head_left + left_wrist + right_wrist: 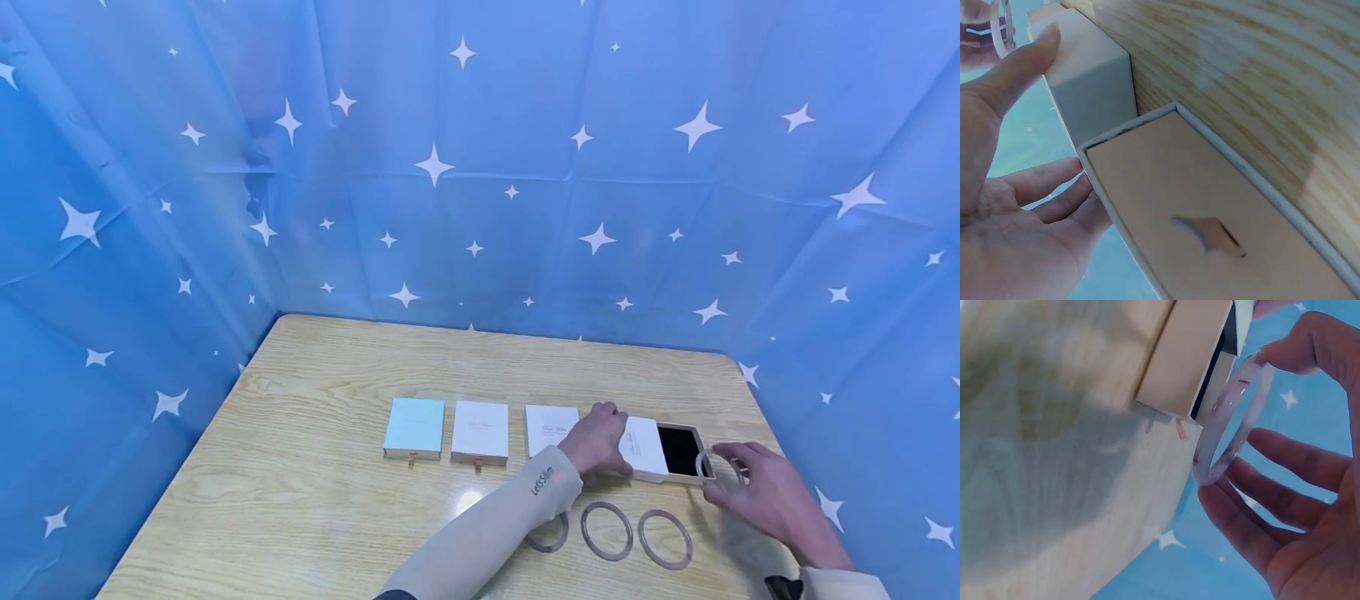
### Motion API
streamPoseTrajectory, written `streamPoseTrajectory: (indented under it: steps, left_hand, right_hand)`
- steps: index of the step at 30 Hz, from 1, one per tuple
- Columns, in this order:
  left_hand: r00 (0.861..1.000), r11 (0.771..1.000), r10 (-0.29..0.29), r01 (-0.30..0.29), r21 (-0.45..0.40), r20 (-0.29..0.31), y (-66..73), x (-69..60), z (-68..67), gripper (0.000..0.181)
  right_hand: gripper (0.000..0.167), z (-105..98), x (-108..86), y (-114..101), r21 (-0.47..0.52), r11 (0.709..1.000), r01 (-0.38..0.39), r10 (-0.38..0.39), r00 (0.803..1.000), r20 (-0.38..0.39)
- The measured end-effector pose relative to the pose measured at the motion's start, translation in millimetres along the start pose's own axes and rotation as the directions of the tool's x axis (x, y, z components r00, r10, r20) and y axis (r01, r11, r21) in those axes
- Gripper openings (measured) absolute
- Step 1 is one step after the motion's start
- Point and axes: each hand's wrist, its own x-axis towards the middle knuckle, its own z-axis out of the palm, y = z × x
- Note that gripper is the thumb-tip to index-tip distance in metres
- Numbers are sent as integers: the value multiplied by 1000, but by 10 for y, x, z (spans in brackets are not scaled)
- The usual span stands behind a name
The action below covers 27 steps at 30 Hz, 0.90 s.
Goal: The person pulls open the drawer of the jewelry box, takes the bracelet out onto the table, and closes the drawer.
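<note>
A white sliding box (647,448) lies at the right of the row, its drawer (681,452) pulled out on the right to show a black lining. My left hand (597,440) grips the sleeve of this box, with the thumb on the near side and fingers on the far side. Between thumb and fingertips, my right hand (772,492) holds a pale translucent bangle (1213,434) tilted up at the drawer's right end. Three similar bangles lie flat nearer me: one (586,540), another (643,538), and one (551,549) partly hidden by my left forearm.
Left of the held box stand a closed light blue box (415,423), a white box (480,427) and another white box (546,425), partly covered by my left hand. They rest on a wooden table (315,433). A blue star-patterned curtain (525,225) surrounds its back and sides.
</note>
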Motion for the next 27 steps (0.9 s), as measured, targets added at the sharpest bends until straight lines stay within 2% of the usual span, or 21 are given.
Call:
streamPoseTrajectory:
  steps: [10,14,18,27]
  left_hand:
    - [1000,1000,1,-1,-16,-3,-3,-7,-3,68]
    - [1000,1000,3,-3,-10,-5,-2,-9,-5,68]
    - [1000,1000,2,-2,-14,-3,-8,-7,-2,70]
    - [1000,1000,3,-3,-14,2,-2,-5,2,70]
  right_hand:
    - [48,67,-282,27,-10,1000,16,-16,1000,3]
    - [49,77,-361,18,-36,999,-13,16,997,75]
    - [54,103,-407,13,-61,997,-56,66,982,175]
    - [56,206,-514,22,-62,996,-69,84,960,268]
